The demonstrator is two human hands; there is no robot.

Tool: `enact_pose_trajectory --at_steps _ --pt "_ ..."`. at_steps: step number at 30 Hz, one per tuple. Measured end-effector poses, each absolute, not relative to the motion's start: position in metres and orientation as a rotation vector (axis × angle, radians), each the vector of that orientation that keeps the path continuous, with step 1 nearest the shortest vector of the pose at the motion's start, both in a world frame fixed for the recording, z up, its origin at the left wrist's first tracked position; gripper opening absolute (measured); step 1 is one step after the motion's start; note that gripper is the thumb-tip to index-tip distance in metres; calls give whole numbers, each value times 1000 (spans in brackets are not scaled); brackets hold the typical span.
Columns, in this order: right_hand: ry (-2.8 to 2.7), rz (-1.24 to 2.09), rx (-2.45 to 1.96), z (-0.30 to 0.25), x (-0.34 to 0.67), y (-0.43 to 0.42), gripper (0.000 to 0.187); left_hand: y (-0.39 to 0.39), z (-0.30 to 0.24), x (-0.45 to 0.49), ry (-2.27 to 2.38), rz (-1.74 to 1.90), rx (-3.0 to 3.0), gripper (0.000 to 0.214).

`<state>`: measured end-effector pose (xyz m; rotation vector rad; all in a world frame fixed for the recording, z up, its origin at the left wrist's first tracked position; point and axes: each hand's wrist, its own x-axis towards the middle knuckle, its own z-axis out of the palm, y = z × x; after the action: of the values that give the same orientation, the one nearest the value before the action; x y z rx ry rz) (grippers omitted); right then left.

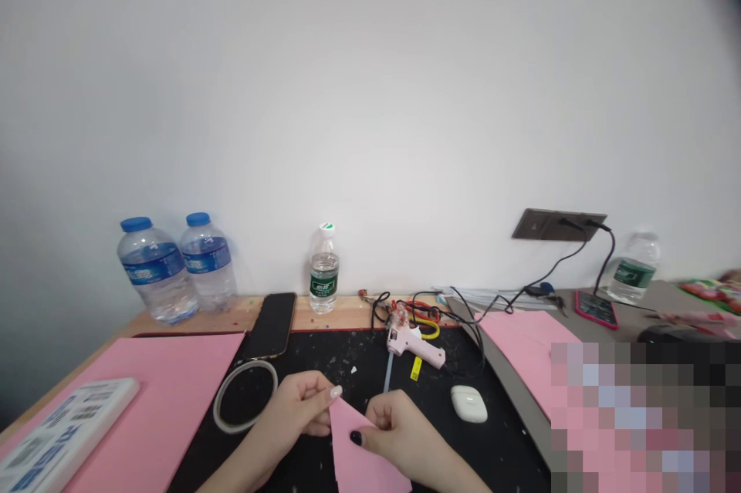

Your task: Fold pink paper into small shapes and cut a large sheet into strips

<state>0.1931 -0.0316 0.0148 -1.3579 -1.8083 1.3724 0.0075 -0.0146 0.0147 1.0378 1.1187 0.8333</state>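
Note:
A folded piece of pink paper is held over the black mat, its narrow tip pointing away from me. My left hand pinches the tip between thumb and fingers. Lower down on the right edge, my right hand grips the same paper, thumb on top and fingers curled behind. Just beyond my hands lies a pink glue gun with a glue stick poking out. To the left of my left hand rests a roll of tape.
Pink sheets lie at left under a white box. A black phone, water bottles and a small bottle stand toward the wall. An earbud case sits right, near tangled cables. A pixelated area covers the lower right.

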Motion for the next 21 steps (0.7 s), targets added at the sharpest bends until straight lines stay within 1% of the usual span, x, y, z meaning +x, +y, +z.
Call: enact_pose_trajectory --at_steps 7,12,17,21 --pt "-1825 1427 -1410 14 198 -30 25 -13 14 4 1136 737 1074 23" --pt "-1874 1514 -1439 12 205 -30 20 -12 11 -5 1055 553 1281 17" --pt "-2028 1500 -1423 18 205 -33 18 -18 13 -7 972 390 1428 12" --pt "-2118 1476 -1385 22 203 -34 19 -22 15 -4 921 309 1488 17"
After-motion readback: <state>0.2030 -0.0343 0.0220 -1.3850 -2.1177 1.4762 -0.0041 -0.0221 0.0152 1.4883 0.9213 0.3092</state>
